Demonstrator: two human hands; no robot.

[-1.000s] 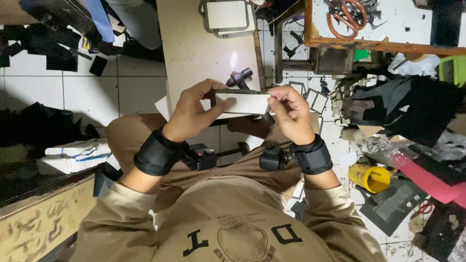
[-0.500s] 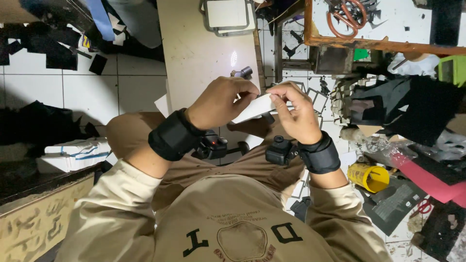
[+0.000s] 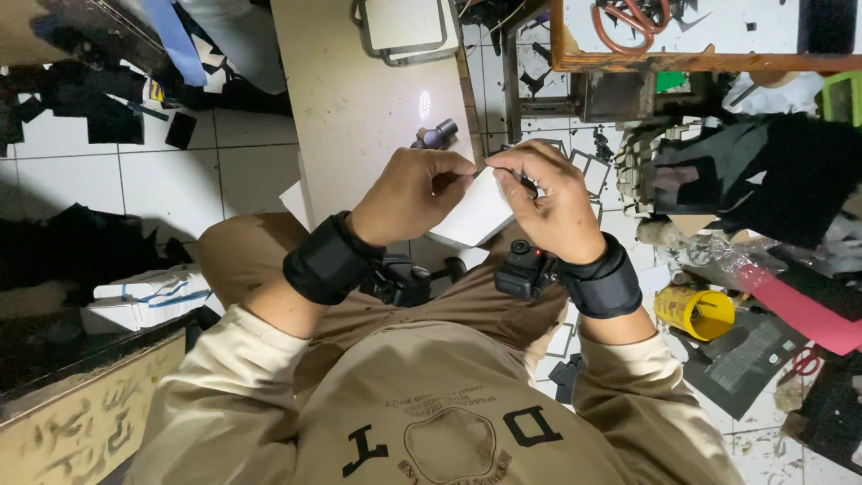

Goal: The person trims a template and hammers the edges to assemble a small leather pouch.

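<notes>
I sit over my lap and hold a white flat card piece (image 3: 480, 216) between both hands. My left hand (image 3: 413, 193) pinches its upper edge with fingers curled. My right hand (image 3: 549, 202) grips the same piece from the right, thumb and fingertips meeting the left hand's at the top corner. Black bands with small camera units sit on both wrists. Part of the card is hidden under my fingers.
A pale work board (image 3: 377, 99) lies ahead with a small metal tool (image 3: 435, 136) on it. A yellow cup (image 3: 693, 312), red scissors (image 3: 805, 361) and dark scraps clutter the tiled floor at right. A white box (image 3: 144, 301) sits left.
The card was held flat and wide between my hands; now my hands have come together and the card hangs tilted below my fingers.
</notes>
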